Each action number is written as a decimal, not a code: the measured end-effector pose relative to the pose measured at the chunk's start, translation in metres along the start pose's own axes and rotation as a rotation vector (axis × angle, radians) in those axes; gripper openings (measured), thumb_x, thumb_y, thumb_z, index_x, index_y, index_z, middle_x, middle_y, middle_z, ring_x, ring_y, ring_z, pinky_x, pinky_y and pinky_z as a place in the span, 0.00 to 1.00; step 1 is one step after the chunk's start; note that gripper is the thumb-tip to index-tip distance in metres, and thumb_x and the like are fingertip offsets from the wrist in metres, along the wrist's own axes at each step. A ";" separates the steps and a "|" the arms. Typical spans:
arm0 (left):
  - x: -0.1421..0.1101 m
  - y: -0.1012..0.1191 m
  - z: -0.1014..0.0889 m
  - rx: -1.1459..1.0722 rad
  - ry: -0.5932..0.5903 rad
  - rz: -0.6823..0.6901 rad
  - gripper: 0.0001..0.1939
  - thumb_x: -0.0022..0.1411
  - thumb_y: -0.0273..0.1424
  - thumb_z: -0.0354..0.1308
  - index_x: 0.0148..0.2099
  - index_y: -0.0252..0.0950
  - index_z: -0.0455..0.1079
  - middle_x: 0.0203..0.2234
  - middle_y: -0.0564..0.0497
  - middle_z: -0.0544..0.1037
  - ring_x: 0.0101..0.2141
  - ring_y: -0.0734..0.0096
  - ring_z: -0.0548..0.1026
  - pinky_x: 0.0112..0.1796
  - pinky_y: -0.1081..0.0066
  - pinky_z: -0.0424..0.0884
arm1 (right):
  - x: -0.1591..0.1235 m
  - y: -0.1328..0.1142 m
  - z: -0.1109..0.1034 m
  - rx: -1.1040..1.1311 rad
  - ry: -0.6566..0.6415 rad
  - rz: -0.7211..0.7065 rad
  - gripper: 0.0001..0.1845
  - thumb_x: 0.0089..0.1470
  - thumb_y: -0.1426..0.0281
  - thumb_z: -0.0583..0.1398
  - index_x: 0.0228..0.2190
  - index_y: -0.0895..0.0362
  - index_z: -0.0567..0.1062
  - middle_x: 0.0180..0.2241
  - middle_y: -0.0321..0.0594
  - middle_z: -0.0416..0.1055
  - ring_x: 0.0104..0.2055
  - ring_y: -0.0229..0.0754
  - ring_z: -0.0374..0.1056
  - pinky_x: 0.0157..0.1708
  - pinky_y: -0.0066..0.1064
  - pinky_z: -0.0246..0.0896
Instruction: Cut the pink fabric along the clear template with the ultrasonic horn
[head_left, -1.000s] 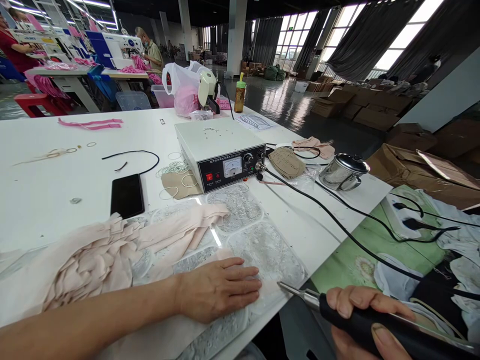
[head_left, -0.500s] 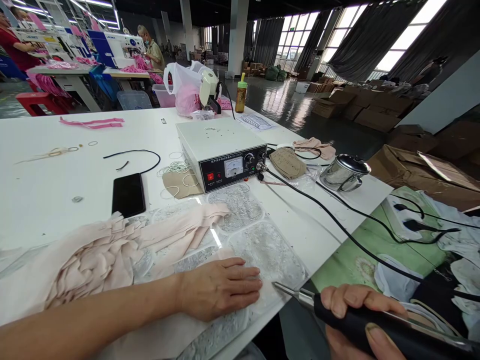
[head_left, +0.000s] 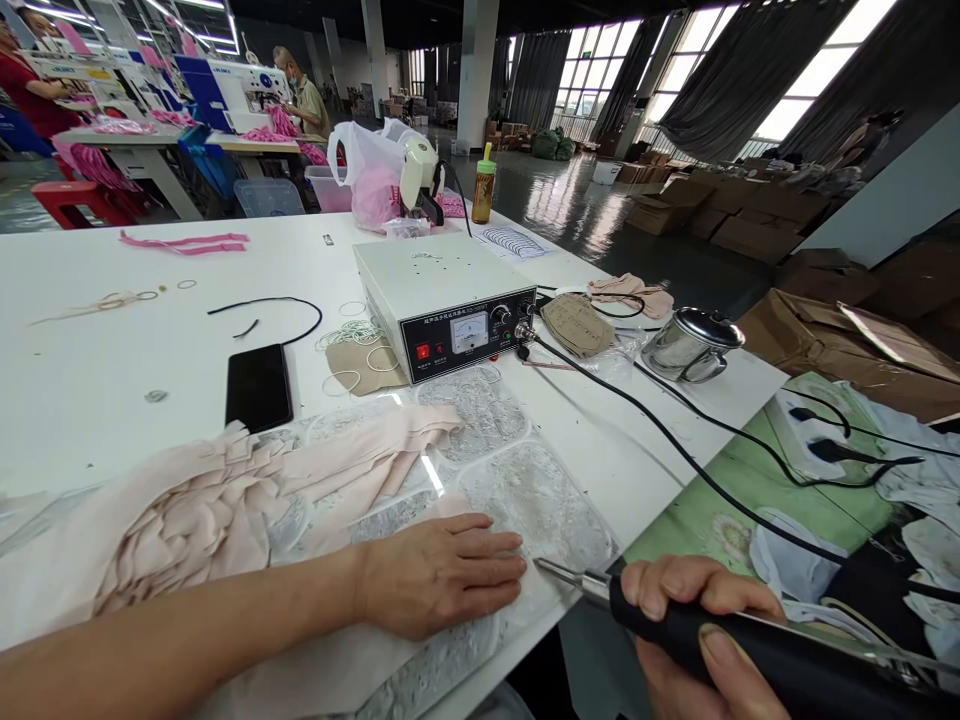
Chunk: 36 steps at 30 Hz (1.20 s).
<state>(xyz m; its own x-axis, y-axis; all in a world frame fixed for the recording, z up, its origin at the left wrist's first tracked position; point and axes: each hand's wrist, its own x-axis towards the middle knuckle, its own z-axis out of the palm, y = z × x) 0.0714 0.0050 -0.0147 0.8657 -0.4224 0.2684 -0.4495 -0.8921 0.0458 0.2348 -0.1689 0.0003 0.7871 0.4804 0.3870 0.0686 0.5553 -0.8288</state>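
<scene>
My left hand (head_left: 446, 577) lies flat with its fingers stretched out, pressing pale pink fabric (head_left: 322, 665) onto a clear patterned sheet (head_left: 540, 500). Wrapped in my right hand (head_left: 705, 610) is an ultrasonic cutter (head_left: 780, 650) with a black handle and a pointed metal tip. That tip sits just right of my left fingertips, close above or on the sheet; whether it touches cannot be told. Gathered strips of the same fabric (head_left: 187, 520) are heaped to the left. Behind them stands the white generator box (head_left: 450, 290) with a dial and red switch.
A black cable (head_left: 637, 405) runs from the box to the right. Farther off are a phone (head_left: 259, 388), scissors (head_left: 116, 303), a steel mug (head_left: 694, 345), a bottle (head_left: 484, 185) and a plastic bag (head_left: 367, 170). Beyond the table, people work at sewing machines (head_left: 232, 95).
My right hand has moved slightly left and up, bringing the cutter's tip nearer to my left fingertips. My left hand stays in place on the fabric.
</scene>
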 end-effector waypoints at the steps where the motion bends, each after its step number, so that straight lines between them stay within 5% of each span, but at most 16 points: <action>1: 0.000 0.000 0.000 -0.001 -0.004 0.000 0.17 0.73 0.26 0.43 0.54 0.28 0.70 0.57 0.42 0.70 0.60 0.57 0.63 0.60 0.58 0.59 | 0.000 0.000 0.000 -0.001 -0.002 0.001 0.04 0.51 0.69 0.60 0.29 0.54 0.67 0.25 0.33 0.63 0.22 0.35 0.60 0.22 0.33 0.62; 14: 0.000 0.000 -0.002 0.019 -0.022 0.003 0.16 0.72 0.26 0.44 0.54 0.29 0.71 0.56 0.42 0.71 0.59 0.58 0.64 0.59 0.59 0.60 | -0.007 -0.018 0.001 -0.055 0.058 0.069 0.11 0.50 0.62 0.62 0.27 0.53 0.66 0.24 0.32 0.58 0.21 0.35 0.57 0.21 0.34 0.61; 24: 0.001 -0.001 -0.002 -0.003 0.001 0.006 0.16 0.72 0.26 0.44 0.53 0.28 0.71 0.54 0.42 0.73 0.58 0.57 0.65 0.57 0.59 0.61 | -0.006 -0.016 -0.001 -0.039 -0.056 0.033 0.08 0.52 0.65 0.62 0.28 0.53 0.67 0.24 0.32 0.61 0.21 0.35 0.60 0.21 0.33 0.62; 30: 0.002 0.000 0.000 -0.039 -0.016 -0.023 0.16 0.73 0.26 0.43 0.53 0.30 0.70 0.55 0.45 0.73 0.58 0.59 0.65 0.57 0.62 0.60 | -0.007 -0.015 -0.006 -0.041 0.074 -0.004 0.09 0.48 0.65 0.62 0.29 0.53 0.67 0.25 0.32 0.61 0.23 0.36 0.59 0.24 0.35 0.63; 36: 0.000 0.000 0.001 -0.170 -0.006 -0.085 0.14 0.72 0.26 0.46 0.55 0.30 0.69 0.54 0.46 0.73 0.59 0.60 0.65 0.58 0.63 0.59 | -0.006 -0.009 -0.010 -0.041 0.042 -0.028 0.05 0.50 0.69 0.60 0.31 0.54 0.68 0.26 0.32 0.63 0.23 0.36 0.61 0.24 0.35 0.65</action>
<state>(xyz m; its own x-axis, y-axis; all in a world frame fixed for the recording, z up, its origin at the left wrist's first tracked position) 0.0720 0.0050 -0.0154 0.9031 -0.3484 0.2509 -0.4052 -0.8849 0.2297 0.2359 -0.1837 0.0019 0.8094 0.4355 0.3940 0.1154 0.5399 -0.8338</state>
